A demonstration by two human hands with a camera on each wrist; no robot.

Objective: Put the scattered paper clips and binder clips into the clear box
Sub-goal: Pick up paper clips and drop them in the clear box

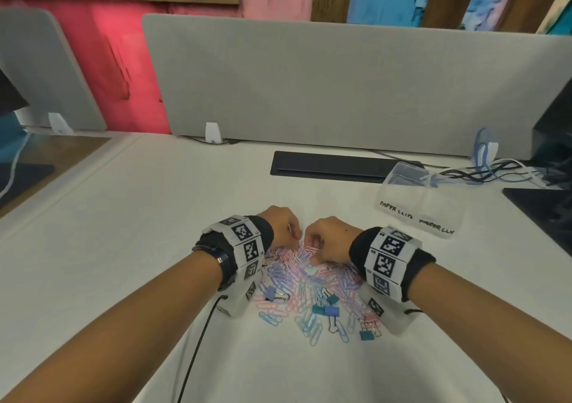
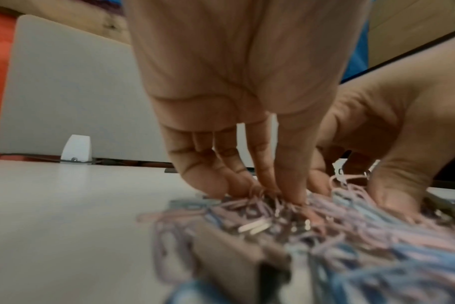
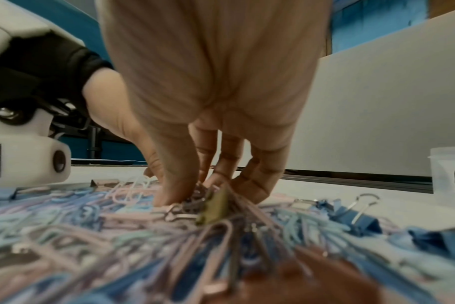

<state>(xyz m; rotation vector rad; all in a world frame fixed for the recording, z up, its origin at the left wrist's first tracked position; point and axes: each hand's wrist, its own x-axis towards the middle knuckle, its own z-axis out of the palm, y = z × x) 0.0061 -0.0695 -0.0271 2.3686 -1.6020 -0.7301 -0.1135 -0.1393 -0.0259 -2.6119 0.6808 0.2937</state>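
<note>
A heap of pastel pink and blue paper clips (image 1: 309, 275) lies on the white desk, mixed with blue and teal binder clips (image 1: 331, 311). My left hand (image 1: 294, 237) and right hand (image 1: 312, 247) meet at the heap's far edge, knuckles up and fingers curled down into it. In the left wrist view my left hand (image 2: 270, 193) pinches clips between thumb and fingers. My right hand (image 3: 195, 195) digs into the clips beside a gold binder clip (image 3: 213, 207). The clear box (image 1: 418, 198), labelled for paper clips and binder clips, stands open at the far right.
A grey divider panel (image 1: 340, 83) runs along the desk's back. In front of it sits a black cable slot (image 1: 328, 167). Tangled cables (image 1: 501, 170) and a dark monitor base (image 1: 541, 204) lie right of the box. A black wire (image 1: 198, 340) trails from my left wrist.
</note>
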